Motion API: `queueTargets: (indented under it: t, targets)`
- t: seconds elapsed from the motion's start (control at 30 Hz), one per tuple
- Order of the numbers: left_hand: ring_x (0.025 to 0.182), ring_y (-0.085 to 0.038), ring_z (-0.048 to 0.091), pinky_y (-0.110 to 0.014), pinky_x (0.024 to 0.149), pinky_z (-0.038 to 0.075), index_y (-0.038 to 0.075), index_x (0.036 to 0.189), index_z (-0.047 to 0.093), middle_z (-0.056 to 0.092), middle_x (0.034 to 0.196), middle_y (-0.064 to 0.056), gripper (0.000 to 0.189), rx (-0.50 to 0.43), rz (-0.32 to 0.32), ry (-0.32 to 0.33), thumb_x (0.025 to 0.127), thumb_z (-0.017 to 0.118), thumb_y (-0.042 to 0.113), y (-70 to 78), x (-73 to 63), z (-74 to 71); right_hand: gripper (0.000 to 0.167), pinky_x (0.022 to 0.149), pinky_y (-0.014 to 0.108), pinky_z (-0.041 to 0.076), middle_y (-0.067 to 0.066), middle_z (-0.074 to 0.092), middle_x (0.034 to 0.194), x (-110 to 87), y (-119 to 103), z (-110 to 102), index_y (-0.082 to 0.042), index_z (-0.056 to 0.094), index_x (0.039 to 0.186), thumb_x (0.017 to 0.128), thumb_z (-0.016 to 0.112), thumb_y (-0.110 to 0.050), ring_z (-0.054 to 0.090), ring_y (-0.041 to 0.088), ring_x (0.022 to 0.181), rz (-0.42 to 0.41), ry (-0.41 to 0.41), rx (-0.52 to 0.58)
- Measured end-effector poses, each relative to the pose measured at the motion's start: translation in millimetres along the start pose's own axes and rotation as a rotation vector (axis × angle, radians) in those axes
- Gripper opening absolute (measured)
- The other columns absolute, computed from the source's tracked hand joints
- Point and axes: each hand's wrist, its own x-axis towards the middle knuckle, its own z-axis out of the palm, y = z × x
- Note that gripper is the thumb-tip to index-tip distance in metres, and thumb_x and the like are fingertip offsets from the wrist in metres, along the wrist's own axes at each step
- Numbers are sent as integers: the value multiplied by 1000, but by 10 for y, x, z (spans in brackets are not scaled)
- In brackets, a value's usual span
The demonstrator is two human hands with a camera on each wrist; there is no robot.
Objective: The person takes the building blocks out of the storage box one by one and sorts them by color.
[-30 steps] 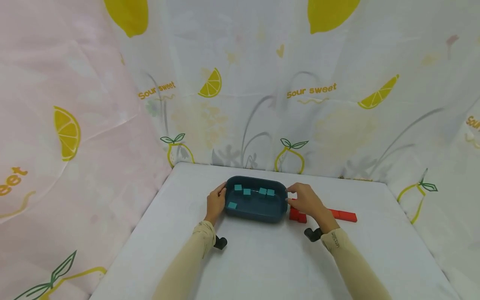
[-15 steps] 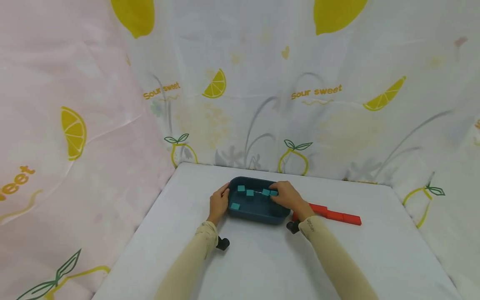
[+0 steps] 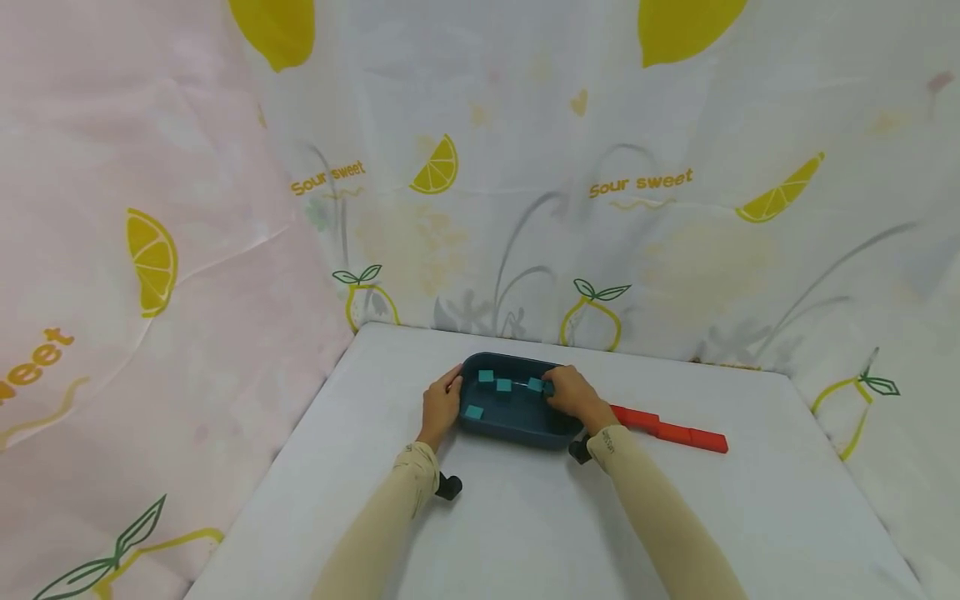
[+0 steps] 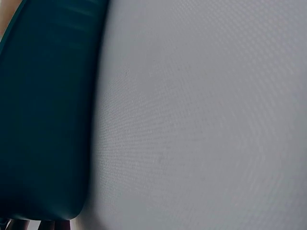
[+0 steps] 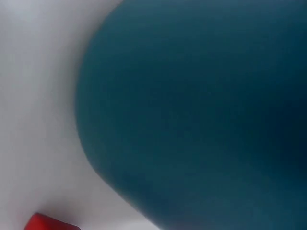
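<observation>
A dark teal plastic bin [image 3: 510, 433] sits on the white table, with several small teal blocks [image 3: 504, 386] scattered inside. My left hand [image 3: 440, 406] grips its left end. Reaching over the right end, my right hand [image 3: 573, 392] pinches a teal block [image 3: 549, 388], mostly covered by the fingertips, beside another teal block [image 3: 534, 384]. The bin's outer wall [image 4: 43, 120] fills the left of the left wrist view, a few dark fingertips showing at the bottom corner. In the right wrist view the bin's rounded wall [image 5: 182, 120] hides the fingers.
Right of the bin, several red blocks [image 3: 675, 433] lie in a slanting row, partly behind the right wrist. One red block [image 5: 48, 223] shows at the bottom of the right wrist view. Lemon-printed cloth [image 3: 510, 250] hangs behind and beside the table [image 3: 510, 525].
My right hand has moved left from the bin's right rim into the bin, onto a teal block. The left hand stays on the left end. The whole view has shifted slightly.
</observation>
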Motion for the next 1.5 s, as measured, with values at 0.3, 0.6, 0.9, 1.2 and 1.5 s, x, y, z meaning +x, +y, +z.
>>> queueTargets:
  t: [0.3, 0.6, 0.9, 1.2, 1.5]
  targets:
    - [119, -30, 58, -45, 98, 47, 6, 131, 62, 62, 129, -13, 33, -21, 5, 11, 101, 54, 15, 55, 5, 31, 25, 81, 42, 54, 14, 69, 97, -25, 118, 39, 7, 70, 102, 79, 73, 2, 62, 24, 87, -54, 93, -14]
    - [119, -30, 58, -46, 98, 47, 7, 132, 62, 61, 129, -14, 33, -21, -9, 1, 102, 53, 15, 77, 8, 37, 28, 88, 45, 52, 16, 70, 101, -105, 154, -108, 6, 71, 104, 79, 77, -3, 64, 30, 96, -95, 104, 1]
    - [121, -31, 56, -47, 99, 46, 7, 133, 61, 61, 130, -14, 33, -21, -13, -10, 102, 53, 16, 34, 18, 42, 31, 87, 45, 53, 16, 70, 104, -438, 92, -409, 6, 70, 111, 83, 75, -6, 64, 28, 96, -132, 130, 27]
    - [123, -30, 55, -46, 101, 44, 7, 134, 61, 60, 131, -14, 34, -10, -23, -3, 102, 53, 16, 0, 4, -8, 35, 83, 41, 56, 15, 69, 106, -852, 30, -593, 6, 68, 117, 85, 75, -7, 64, 27, 94, -79, 83, 79]
    - [122, -31, 56, -48, 100, 45, 6, 133, 61, 60, 131, -15, 33, -20, -14, 0, 102, 52, 14, 13, 10, -4, 28, 76, 36, 57, 8, 69, 92, -1195, 58, -518, 3, 72, 107, 81, 78, -4, 62, 22, 82, -72, 98, 101]
